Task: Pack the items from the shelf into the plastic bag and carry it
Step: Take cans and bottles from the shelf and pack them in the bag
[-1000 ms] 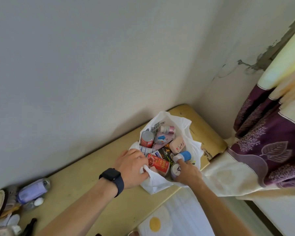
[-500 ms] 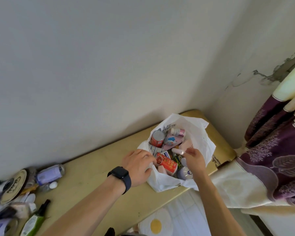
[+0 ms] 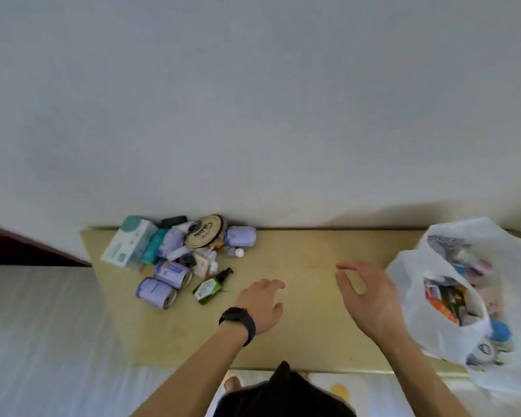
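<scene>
White and crinkled, the thin plastic carrier bag [image 3: 415, 284] now stands on its own at the right end of the yellowish wooden shelf top [image 3: 307, 341], mouth gaping and already crowded with small tins and packets. A second ago I had both hands at it, the left holding the rim and the right tucking things inside. Both have since let go and swung out over the bare middle of the shelf, and my view has turned left with them. My left hand [image 3: 260, 302], the one with the black wristband [image 3: 238, 322], hangs low with fingers spread and loose, holding nothing. My right hand [image 3: 370, 293] is just beside the bag but apart from it, fingers gently curved, thumb apart, also empty. The leftover heap sits at the left end against the wall: two lilac cans lying on their sides [image 3: 163, 284], a green bottle with a black pump top [image 3: 209, 288], a white and teal carton [image 3: 128, 243] and a round cream lid with dark lettering [image 3: 205, 234] among smaller bits. I read this as one load dropped off and the reach for the next begun, with the green bottle nearest my left hand. Plenty remains before lifting the bag.
</scene>
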The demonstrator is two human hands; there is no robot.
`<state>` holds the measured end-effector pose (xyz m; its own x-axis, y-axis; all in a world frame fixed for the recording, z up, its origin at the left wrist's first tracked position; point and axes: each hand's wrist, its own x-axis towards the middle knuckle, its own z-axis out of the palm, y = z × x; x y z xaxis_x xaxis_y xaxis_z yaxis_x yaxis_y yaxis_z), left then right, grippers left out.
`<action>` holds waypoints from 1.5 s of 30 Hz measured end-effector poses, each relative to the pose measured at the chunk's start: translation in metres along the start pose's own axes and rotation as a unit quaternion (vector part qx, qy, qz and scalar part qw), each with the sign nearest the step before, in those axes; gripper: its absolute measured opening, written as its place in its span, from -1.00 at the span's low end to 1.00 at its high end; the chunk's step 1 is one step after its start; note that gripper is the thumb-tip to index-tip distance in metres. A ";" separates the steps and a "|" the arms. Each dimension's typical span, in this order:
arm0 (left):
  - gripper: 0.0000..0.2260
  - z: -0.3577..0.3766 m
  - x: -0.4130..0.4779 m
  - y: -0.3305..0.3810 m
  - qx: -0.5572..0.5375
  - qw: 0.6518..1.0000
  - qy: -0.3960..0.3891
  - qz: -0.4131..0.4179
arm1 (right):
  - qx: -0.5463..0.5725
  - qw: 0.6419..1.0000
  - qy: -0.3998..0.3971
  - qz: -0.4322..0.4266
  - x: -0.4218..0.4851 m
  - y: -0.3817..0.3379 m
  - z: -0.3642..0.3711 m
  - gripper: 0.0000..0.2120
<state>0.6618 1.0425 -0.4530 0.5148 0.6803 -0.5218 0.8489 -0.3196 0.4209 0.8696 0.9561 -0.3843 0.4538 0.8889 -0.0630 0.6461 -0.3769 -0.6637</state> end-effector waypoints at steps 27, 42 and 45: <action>-0.07 -0.016 -0.029 -0.310 -0.127 0.930 0.092 -0.331 | -0.421 0.796 -0.373 -0.222 0.016 -0.127 0.330 -0.34; -0.32 -0.013 -0.070 -0.280 -0.591 0.730 0.042 -0.340 | 0.101 0.842 -0.393 0.355 -0.018 -0.082 0.289 -0.55; -0.51 -0.025 -0.076 -0.257 -0.665 0.678 0.028 -0.312 | 0.287 0.794 -0.318 0.432 -0.030 -0.076 0.253 -0.60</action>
<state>0.4014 1.0894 -0.5031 0.0671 0.4448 -0.8931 0.0211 0.8943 0.4470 0.6512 1.0236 -0.5210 0.0551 0.3839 -0.9217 -0.2057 -0.8989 -0.3867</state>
